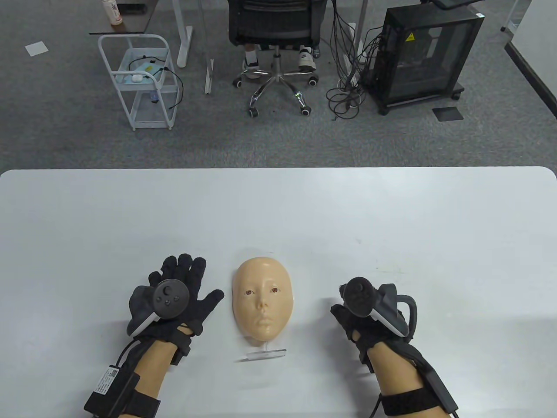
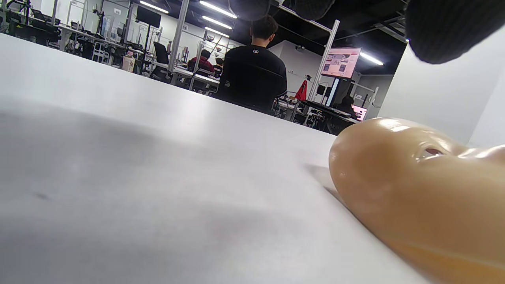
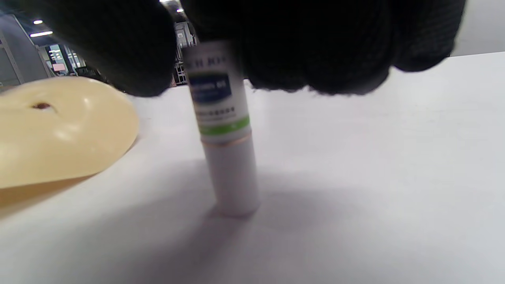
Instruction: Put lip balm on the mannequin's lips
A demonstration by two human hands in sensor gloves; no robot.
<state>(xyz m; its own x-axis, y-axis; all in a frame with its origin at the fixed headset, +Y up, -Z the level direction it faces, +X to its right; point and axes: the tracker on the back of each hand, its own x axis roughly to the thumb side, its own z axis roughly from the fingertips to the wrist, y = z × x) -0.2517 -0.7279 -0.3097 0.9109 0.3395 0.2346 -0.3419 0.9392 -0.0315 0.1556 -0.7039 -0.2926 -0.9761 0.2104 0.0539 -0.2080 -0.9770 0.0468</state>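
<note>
A beige mannequin face (image 1: 262,298) lies face up on a clear stand at the table's near middle; its lips (image 1: 264,322) point toward me. It also shows in the left wrist view (image 2: 414,189) and the right wrist view (image 3: 59,126). My left hand (image 1: 174,296) rests flat on the table left of the face, fingers spread, holding nothing. My right hand (image 1: 361,313) is right of the face. In the right wrist view its fingers (image 3: 307,47) grip the top of a white lip balm tube (image 3: 227,130), which stands upright with its capped end on the table. The tube is hidden in the table view.
The white table (image 1: 391,226) stretches far behind the face. Beyond its far edge stand an office chair (image 1: 276,39), a white cart (image 1: 143,82) and a black cabinet (image 1: 426,56) on the carpet.
</note>
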